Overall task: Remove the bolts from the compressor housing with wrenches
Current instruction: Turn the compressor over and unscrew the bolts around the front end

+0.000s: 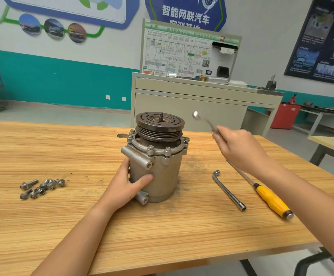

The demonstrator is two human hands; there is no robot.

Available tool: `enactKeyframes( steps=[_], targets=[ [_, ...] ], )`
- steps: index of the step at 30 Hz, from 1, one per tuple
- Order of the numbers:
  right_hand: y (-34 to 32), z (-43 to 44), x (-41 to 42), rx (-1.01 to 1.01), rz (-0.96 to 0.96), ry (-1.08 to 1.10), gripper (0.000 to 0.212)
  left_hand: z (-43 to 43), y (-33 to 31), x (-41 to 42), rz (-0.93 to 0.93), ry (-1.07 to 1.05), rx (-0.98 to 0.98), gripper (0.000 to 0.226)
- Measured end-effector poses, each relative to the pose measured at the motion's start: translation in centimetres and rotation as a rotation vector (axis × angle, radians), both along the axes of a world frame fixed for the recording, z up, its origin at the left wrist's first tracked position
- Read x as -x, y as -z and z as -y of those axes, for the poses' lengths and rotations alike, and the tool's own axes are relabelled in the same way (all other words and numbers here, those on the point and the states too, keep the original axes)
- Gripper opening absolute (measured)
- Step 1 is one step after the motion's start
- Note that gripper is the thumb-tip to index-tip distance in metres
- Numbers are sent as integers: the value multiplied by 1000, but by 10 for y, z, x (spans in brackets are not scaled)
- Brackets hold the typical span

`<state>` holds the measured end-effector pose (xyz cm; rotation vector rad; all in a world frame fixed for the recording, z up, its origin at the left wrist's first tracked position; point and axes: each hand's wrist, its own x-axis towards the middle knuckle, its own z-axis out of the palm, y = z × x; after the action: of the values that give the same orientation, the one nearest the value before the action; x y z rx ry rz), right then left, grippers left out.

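A grey compressor housing (pixel 162 172) stands upright on the wooden table (pixel 62 226), with a dark pulley (pixel 159 125) on top. Several bolts (pixel 150 150) sit in its top flange. My left hand (pixel 130 186) grips the housing's lower left side, thumb across the front. My right hand (pixel 240 150) is raised to the right of the pulley and holds a slim metal wrench (pixel 203 120), blurred, its head pointing up and left. Several loose bolts (pixel 41 188) lie on the table at the left.
An L-shaped socket wrench (pixel 229 191) and a yellow-handled screwdriver (pixel 272 200) lie on the table right of the housing. A small round metal disc (pixel 122 135) lies behind the housing. A beige cabinet (pixel 192 108) with a wiring board stands beyond the table.
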<state>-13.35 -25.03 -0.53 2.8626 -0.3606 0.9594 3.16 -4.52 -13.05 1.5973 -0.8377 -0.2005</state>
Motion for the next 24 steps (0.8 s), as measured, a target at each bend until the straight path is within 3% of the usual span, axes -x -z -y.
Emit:
enactKeyframes(
  steps=[3,10,19,24],
  targets=[
    [4,-13,15,170,-166,144,25,0,-1,1,-8,4,2,50],
    [-1,-31,3,249,-292,286,25,0,0,0,-29,0,-11,58],
    [-19,-75,0,415,-522,328,26,0,0,-1,-23,-5,-14,54],
    [-25,-71,-2,471,-546,314,28,1,1,-1,-20,-3,-10,48]
  ],
)
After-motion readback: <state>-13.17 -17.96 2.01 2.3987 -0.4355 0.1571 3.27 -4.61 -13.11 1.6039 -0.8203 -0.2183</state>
